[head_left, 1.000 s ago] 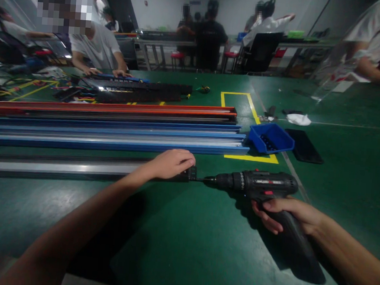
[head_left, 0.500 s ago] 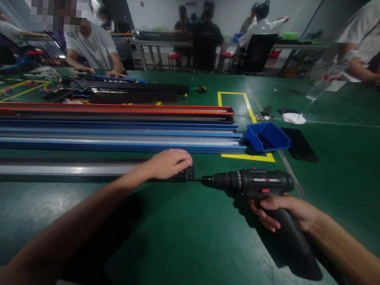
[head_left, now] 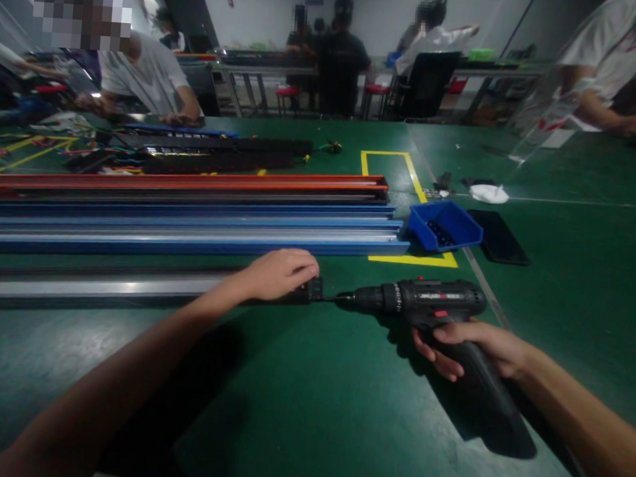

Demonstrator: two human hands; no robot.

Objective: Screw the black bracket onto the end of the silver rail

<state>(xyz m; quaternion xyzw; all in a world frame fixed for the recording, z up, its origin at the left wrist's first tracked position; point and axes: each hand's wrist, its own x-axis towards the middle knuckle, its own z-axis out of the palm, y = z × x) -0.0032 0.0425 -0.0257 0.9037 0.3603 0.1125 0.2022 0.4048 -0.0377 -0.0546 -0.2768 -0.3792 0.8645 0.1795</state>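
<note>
My right hand [head_left: 463, 347] is wrapped round the grip of a black cordless drill [head_left: 439, 298], which points left just above the green table. Its long thin bit reaches the black end cap [head_left: 315, 289] of a long dark metal profile with a silvery strip [head_left: 129, 286]. Over the right end of that profile lies my left hand [head_left: 280, 274], fingers curled over its far side and holding it. The fingertips are hidden behind the profile. Whether a screw sits at the tip of the bit, I cannot make out.
Beyond the profile lie blue profiles [head_left: 241, 240] and an orange one [head_left: 300, 180]. A blue bin [head_left: 447, 226] with small dark parts stands beside a flat black object [head_left: 497, 236]. Wires and black strips [head_left: 220, 152] lie farther back. A co-worker [head_left: 144, 74] sits across the green table [head_left: 306, 412].
The whole view has shifted slightly. Both hands, the drill and the profile keep the same places relative to each other. The co-worker at the far left has moved their hands.
</note>
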